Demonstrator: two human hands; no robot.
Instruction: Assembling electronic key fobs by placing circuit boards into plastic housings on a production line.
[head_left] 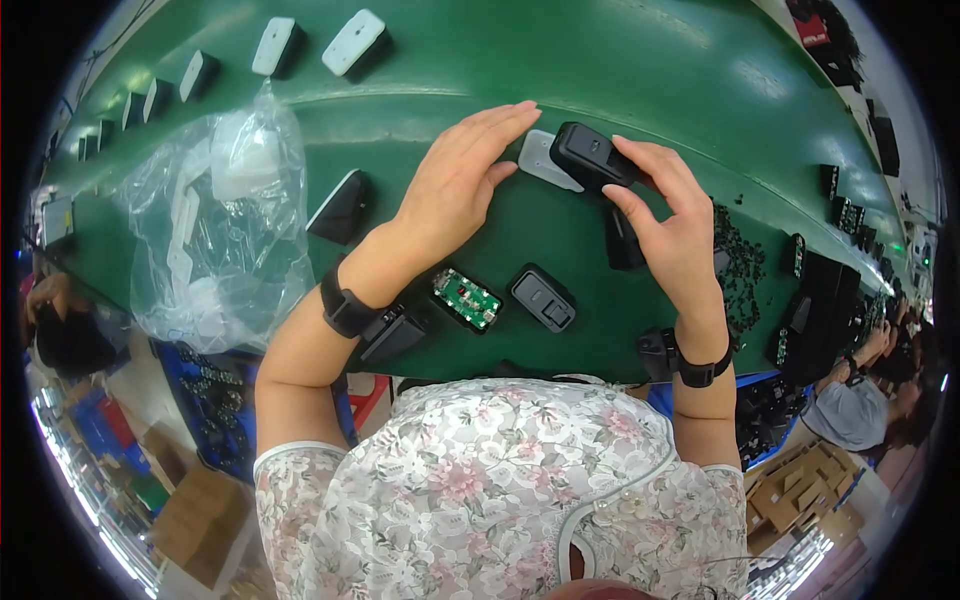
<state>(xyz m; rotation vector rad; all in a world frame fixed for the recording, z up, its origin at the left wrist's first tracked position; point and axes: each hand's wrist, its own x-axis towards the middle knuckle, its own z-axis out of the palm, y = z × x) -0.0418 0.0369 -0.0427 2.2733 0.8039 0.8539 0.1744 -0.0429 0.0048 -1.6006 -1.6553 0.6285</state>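
Observation:
My right hand [668, 205] grips a black plastic housing [588, 152] by its right end, thumb below and fingers above. A pale grey plate with rounded corners [541, 158] shows at its left; whether the two are joined I cannot tell. My left hand [455, 172] is open beside the plate, fingers stretched out, holding nothing. Under my right hand, another black part [622, 240] is partly covered. Nearer me are a green circuit board [468, 299] in a black shell and a second black housing [543, 297]. A wedge-shaped black unit [340, 207] stands left of my left hand.
A clear plastic bag [220, 230] with white parts covers the table's left side. Several pale-faced black units [355, 43] line the far left. Small black pieces [738, 265] lie scattered at right, near a black box [822, 310]. Other people [850, 405] sit at both sides.

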